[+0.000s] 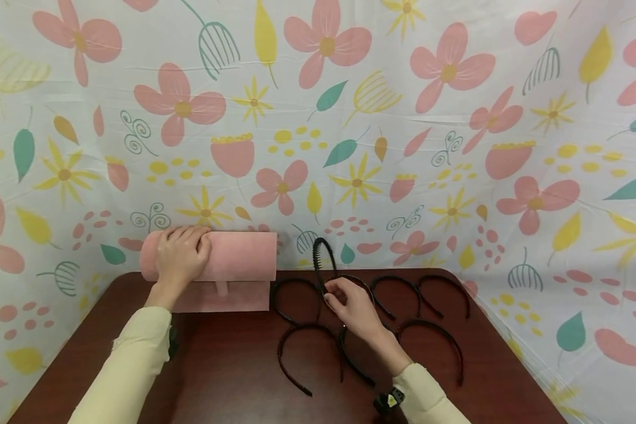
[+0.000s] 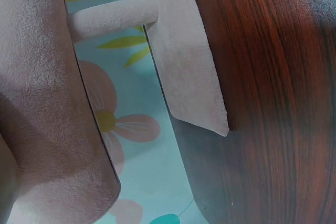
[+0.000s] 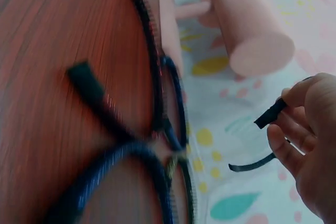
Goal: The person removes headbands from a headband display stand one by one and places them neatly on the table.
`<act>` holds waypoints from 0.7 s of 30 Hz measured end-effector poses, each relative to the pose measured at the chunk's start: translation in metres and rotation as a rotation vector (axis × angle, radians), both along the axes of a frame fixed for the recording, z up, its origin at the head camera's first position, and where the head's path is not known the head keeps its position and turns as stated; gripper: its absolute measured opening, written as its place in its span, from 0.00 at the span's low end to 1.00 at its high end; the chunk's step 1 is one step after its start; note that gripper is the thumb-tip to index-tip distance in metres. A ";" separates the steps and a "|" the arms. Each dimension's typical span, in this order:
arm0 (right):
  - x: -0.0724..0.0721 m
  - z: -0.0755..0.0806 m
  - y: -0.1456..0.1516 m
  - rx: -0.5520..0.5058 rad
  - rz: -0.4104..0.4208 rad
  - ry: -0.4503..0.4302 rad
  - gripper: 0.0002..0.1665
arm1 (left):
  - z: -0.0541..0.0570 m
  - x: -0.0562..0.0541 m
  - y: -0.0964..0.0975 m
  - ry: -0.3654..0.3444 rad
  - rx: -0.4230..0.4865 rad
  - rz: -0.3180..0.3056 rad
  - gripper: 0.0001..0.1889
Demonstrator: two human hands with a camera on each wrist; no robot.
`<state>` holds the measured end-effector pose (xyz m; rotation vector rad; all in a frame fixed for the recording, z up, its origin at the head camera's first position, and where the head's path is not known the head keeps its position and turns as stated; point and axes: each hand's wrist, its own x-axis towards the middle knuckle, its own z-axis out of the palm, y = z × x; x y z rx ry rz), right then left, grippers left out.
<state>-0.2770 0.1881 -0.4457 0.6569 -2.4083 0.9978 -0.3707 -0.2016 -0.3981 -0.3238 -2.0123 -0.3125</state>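
A pink plush headband holder (image 1: 244, 256) stands at the table's back left, its thick roll raised on a short post above a flat base (image 2: 189, 61). My left hand (image 1: 182, 253) grips the roll near its left end, fingers bent over the top. Right of the roll, my right hand (image 1: 352, 306) pinches a black toothed headband (image 1: 318, 253) by one end, its curve pointing up. That headband's tip (image 3: 270, 114) pokes out between thumb and fingers in the right wrist view. Below and around this hand lie several dark headbands (image 1: 310, 327), some overlapping.
The dark red-brown wooden table (image 1: 228, 365) has its back edge against a flower-printed cloth (image 1: 360, 147). More headbands lie to the right, one at the back (image 1: 447, 280) and one nearer me (image 1: 440, 330).
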 end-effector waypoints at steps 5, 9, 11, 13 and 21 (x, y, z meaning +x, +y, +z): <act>0.010 -0.003 0.031 0.006 -0.051 0.020 0.11 | 0.000 0.001 0.001 -0.002 0.004 0.000 0.18; 0.018 -0.008 0.054 0.018 -0.067 0.055 0.11 | 0.001 0.001 0.002 -0.002 0.005 -0.004 0.18; 0.023 -0.011 0.065 0.020 -0.072 0.060 0.11 | 0.001 0.002 0.003 -0.004 0.005 -0.008 0.17; 0.027 -0.014 0.074 0.023 -0.079 0.053 0.12 | 0.001 0.002 0.002 -0.010 0.008 -0.015 0.17; 0.043 -0.021 0.107 0.042 -0.147 0.031 0.12 | 0.000 0.001 -0.001 -0.034 0.003 -0.014 0.18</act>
